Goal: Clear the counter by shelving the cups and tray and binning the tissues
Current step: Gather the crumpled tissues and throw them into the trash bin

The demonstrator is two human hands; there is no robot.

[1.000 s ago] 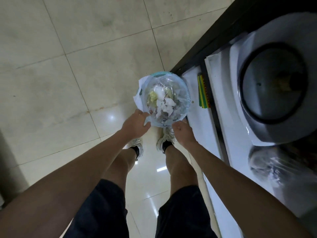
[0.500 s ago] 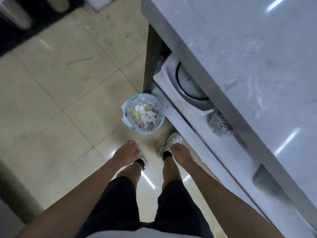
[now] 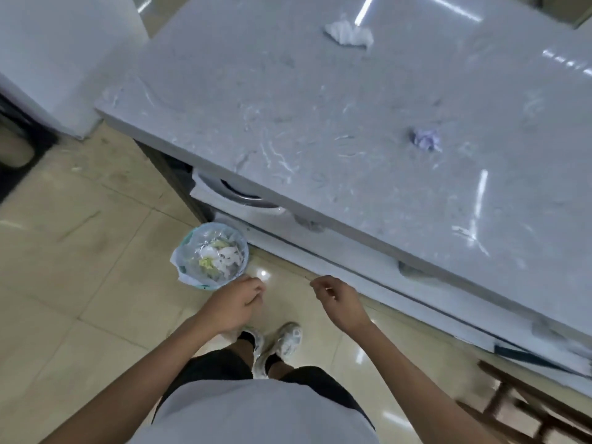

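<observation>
Both hands, left (image 3: 235,304) and right (image 3: 339,302), hang loosely curled, empty; bin (image 3: 213,254) contents blurred

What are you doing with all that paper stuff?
A person is tidying the counter. Both hands, the left hand and the right hand, hang loosely curled over the floor and hold nothing. A small bin lined with a plastic bag stands on the floor by the counter, with crumpled tissues already inside. Two more are left on the counter: a white tissue far back and a smaller crumpled tissue nearer.
</observation>
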